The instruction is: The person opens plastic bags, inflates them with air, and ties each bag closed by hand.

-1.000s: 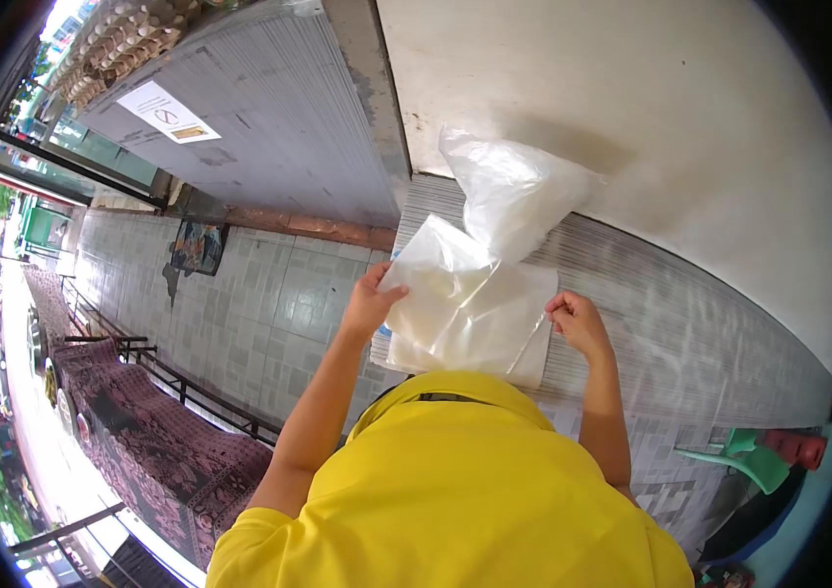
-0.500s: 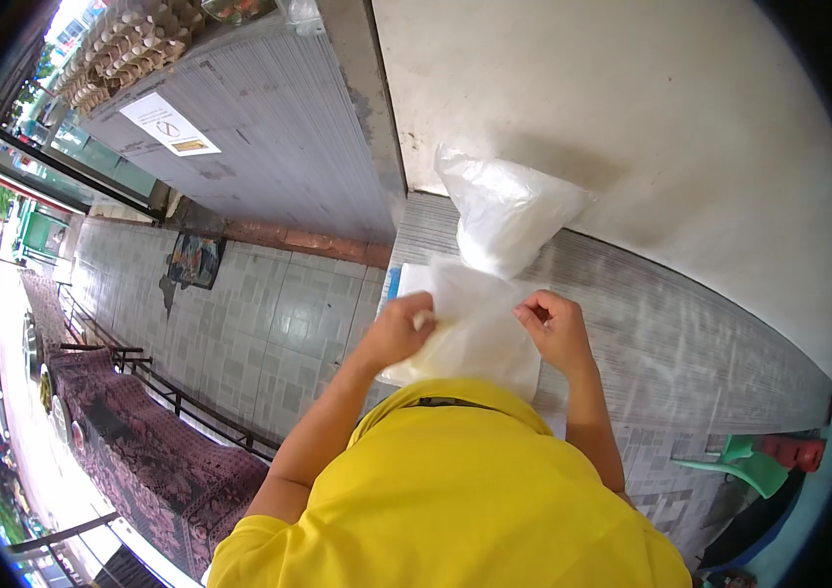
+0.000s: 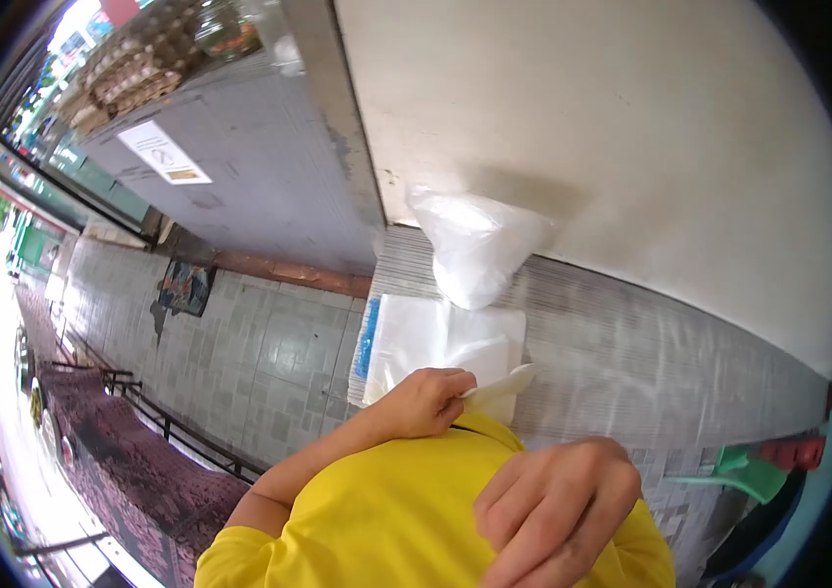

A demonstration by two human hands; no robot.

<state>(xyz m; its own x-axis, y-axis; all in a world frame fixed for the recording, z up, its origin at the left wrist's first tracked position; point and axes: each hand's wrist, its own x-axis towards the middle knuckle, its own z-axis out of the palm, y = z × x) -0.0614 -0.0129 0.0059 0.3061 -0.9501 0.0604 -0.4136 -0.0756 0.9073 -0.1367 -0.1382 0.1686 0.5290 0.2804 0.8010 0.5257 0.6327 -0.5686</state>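
My left hand (image 3: 428, 402) is closed in a pinch on a thin, translucent plastic sheet (image 3: 502, 390), whose pale edge sticks out to the right of the fingers, just in front of my yellow shirt. Under and beyond it lies a flat stack of white plastic sheets (image 3: 416, 333) on the grey striped bench. My right hand (image 3: 563, 505) is raised close to the camera, over my chest. Its fingers are curled in, and the fingertips are partly hidden, so whether they hold anything does not show. Behind the stack stands a full white plastic bag (image 3: 475, 245), bunched at the top.
The bench (image 3: 631, 343) runs along a pale wall (image 3: 612, 118). A blue strip (image 3: 367, 338) lies at the stack's left edge. Egg trays (image 3: 141, 64) and a glass jar (image 3: 225, 29) top the grey counter. At left is a patterned cloth (image 3: 131, 441); at right, a green plastic object (image 3: 754, 475).
My right hand has moved from beside the sheet up toward the camera. My left hand has come nearer my body with the sheet. The view has tilted, so the bag and stack appear lower.
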